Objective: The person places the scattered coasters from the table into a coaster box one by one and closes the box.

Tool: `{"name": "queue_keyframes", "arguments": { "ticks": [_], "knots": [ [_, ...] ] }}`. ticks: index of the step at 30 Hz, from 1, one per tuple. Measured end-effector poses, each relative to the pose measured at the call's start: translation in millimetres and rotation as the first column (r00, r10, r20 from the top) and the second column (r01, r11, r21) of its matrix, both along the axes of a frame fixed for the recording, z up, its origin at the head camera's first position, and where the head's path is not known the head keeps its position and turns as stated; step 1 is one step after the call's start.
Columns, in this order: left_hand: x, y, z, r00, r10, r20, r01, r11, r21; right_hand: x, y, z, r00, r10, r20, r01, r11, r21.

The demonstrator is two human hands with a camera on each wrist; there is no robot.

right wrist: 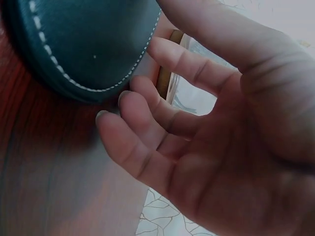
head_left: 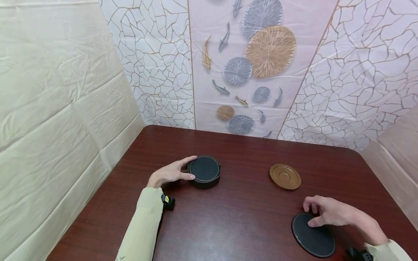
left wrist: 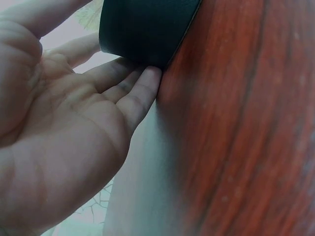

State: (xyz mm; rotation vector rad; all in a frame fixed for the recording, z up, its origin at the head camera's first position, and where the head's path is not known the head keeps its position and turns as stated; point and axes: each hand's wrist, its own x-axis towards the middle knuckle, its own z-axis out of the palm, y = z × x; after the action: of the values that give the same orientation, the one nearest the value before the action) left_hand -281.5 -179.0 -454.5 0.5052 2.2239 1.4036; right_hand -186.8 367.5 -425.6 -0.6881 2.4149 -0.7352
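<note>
On the left side of the table, my left hand (head_left: 169, 173) holds a round black coaster holder (left wrist: 142, 29), thumb at the near side and index finger at the far rim. A black coaster with pale stitching (head_left: 204, 168) forms its top. The left wrist view has the other fingers against the holder's lower side. At the near right, my right hand (head_left: 336, 212) rests its thumb on a second round black coaster (head_left: 311, 237). Its other fingers are loosely bent beside the coaster's stitched edge, as the right wrist view also shows.
A round brown wooden dish (head_left: 285, 177) lies beyond my right hand. The dark red-brown table (head_left: 241, 214) reaches back to a patterned cloth wall (head_left: 163, 65), with a cream cloth (head_left: 58, 90) along the left side.
</note>
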Motion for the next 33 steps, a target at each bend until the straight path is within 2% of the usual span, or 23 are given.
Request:
{"name": "queue_keyframes", "arguments": {
  "ticks": [10, 20, 33],
  "knots": [
    [-0.3, -0.7, -0.2, 1.0, 0.0, 0.0, 0.0, 1.0, 0.006, -1.6, -2.6, -0.3, 0.999, -0.023, 0.048, 0.022, 1.0, 0.021],
    [0.0, 0.2, 0.5, 1.0, 0.002, 0.012, -0.002, 1.0, 0.005, -0.4, -4.0, 1.1, 1.0, 0.002, 0.018, -0.002, 1.0, 0.003],
    [0.6, 0.3, -0.3, 1.0, 0.002, 0.005, -0.002, 1.0, 0.005, 0.8, -3.1, 14.8, 1.0, 0.006, 0.02, -0.006, 1.0, -0.001]
  ]
}}
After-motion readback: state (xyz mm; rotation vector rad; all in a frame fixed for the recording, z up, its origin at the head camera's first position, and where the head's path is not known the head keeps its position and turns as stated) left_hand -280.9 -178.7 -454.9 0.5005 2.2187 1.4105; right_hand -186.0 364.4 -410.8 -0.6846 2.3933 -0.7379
